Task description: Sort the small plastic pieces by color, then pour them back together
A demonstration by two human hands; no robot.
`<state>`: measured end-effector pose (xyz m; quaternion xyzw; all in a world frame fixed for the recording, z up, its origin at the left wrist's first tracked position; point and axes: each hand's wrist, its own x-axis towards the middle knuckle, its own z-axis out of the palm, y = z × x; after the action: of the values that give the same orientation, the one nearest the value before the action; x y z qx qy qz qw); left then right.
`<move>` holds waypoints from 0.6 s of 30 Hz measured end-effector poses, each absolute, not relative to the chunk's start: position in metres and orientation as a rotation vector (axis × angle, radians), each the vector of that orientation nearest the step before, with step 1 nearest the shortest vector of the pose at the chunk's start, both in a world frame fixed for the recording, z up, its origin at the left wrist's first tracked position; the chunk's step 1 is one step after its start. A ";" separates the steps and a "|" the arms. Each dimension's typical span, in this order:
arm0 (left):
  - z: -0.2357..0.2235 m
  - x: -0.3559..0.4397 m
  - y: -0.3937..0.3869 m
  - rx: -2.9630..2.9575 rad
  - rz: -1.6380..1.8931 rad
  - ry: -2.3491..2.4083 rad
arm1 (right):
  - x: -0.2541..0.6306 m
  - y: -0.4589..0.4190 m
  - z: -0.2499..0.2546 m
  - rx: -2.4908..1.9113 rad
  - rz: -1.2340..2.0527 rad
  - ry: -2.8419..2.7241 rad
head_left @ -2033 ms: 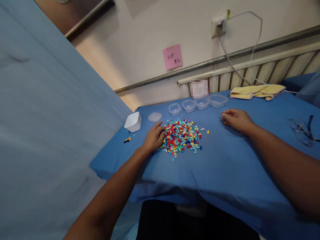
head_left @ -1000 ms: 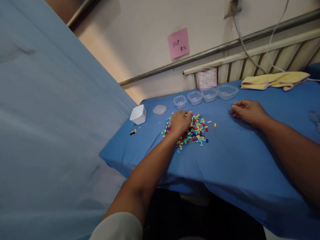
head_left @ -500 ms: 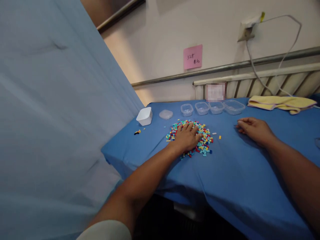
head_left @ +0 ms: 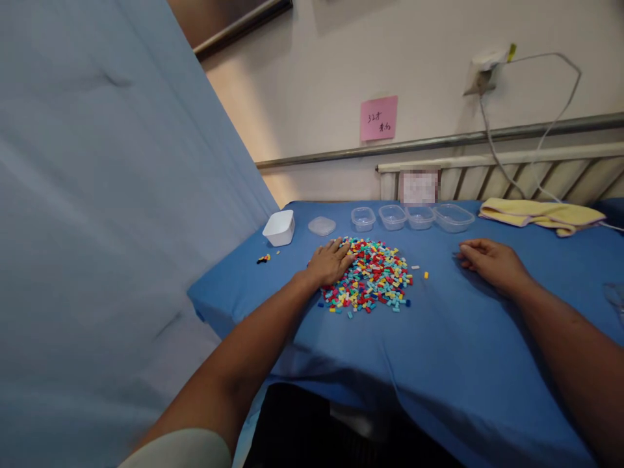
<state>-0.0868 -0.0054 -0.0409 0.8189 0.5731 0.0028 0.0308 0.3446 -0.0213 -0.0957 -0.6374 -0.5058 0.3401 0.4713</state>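
A spread heap of small coloured plastic bricks [head_left: 373, 276] lies on the blue-covered table. My left hand [head_left: 330, 263] rests palm down on the heap's left edge, fingers stretched out, touching the bricks. Further right, my right hand [head_left: 492, 263] lies on the cloth with fingers curled and thumb pressed near the index finger; whatever it may hold is hidden. Between that hand and the heap sit a yellow brick [head_left: 426, 275] and a white brick [head_left: 415, 267]. Left of the heap is a little cluster of black and yellow pieces [head_left: 264, 259].
Behind the heap stand clear plastic tubs [head_left: 363, 220] in a row, with a translucent lid [head_left: 322, 226] and a white tub [head_left: 279, 228] to their left. A yellow cloth [head_left: 536, 214] lies back right. A pale blue curtain [head_left: 97, 227] hangs along the left.
My left hand has slid left across the heap, from its middle to its left edge, and the bricks now spread wider and flatter. My right hand has stayed where it was.
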 end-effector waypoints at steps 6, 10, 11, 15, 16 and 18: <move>-0.043 -0.075 0.006 2.461 0.063 1.783 | 0.345 -0.019 -0.101 -1.549 0.820 -1.262; -0.037 -0.053 -0.002 2.499 0.031 1.705 | 0.345 -0.017 -0.103 -1.527 0.823 -1.291; -0.035 -0.048 -0.008 2.492 0.010 1.695 | 0.345 -0.017 -0.104 -1.522 0.823 -1.299; -0.029 -0.035 -0.040 2.460 -0.054 1.663 | 0.348 -0.014 -0.111 -1.500 0.815 -1.315; -0.029 -0.033 -0.049 2.474 -0.060 1.643 | 0.349 -0.013 -0.114 -1.494 0.815 -1.310; -0.031 -0.034 -0.064 2.517 -0.061 1.599 | 0.353 -0.011 -0.121 -1.489 0.821 -1.308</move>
<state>-0.0336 -0.0642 -0.0313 0.8413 0.5343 -0.0203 0.0794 0.3527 -0.0106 -0.1208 -0.6096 -0.5356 0.3363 0.4779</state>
